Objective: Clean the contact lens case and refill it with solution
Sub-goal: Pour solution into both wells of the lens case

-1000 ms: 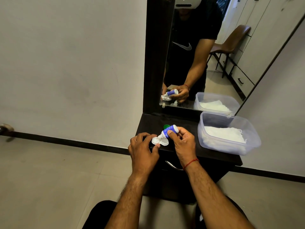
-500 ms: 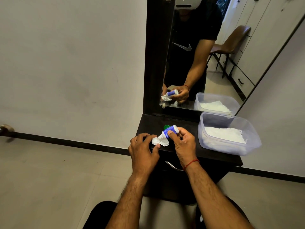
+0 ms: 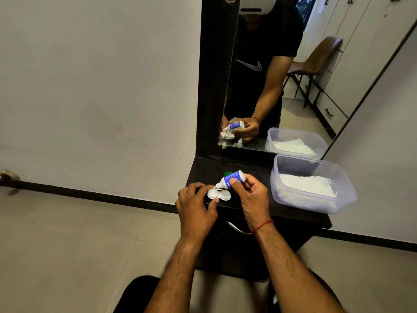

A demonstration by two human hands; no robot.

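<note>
currently refill step, by our judgement: our right hand point(image 3: 251, 195) pinches the solution bottle point(image 3: 233, 177), tilted nozzle-down over the lens case point(image 3: 220, 195), nearer its left well. our left hand point(image 3: 195, 206) grips the case by its left rim at the front edge of the dresser top point(image 3: 225, 164); resting or lifted, we cannot tell. next move calls for a gentle squeeze, then a shift to the other well. liquid in either well: not discernible. dark spot under nozzle unclear. green cap point(image 3: 226, 174) mostly hidden behind the bottle.
</note>
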